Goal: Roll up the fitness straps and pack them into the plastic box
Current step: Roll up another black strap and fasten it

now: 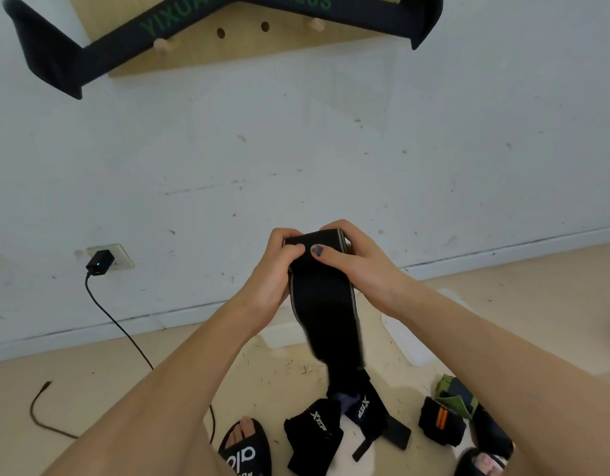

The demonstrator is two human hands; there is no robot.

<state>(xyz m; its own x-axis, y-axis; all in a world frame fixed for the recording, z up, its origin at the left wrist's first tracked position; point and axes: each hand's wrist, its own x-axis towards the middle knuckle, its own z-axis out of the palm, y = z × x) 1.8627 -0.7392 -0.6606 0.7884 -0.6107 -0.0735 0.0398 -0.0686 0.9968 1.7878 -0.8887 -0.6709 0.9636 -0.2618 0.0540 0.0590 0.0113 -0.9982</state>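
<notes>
The black strap (322,304) with grey edges is being held up in front of the wall (331,149), its rolled top end sitting between both hands and its free length hanging down below the grip toward the floor (90,379). The left hand (276,269) is curling round the roll's left side, thumb pressing on the front. The right hand (358,262) is gripping the right side, thumb lying across the strap. Both forearms are reaching forward, converging. Below the grip, more straps (314,434) are lying on the floor between two sandals (245,451). Left of the grip, a charger (100,262) is sitting in a wall socket.
</notes>
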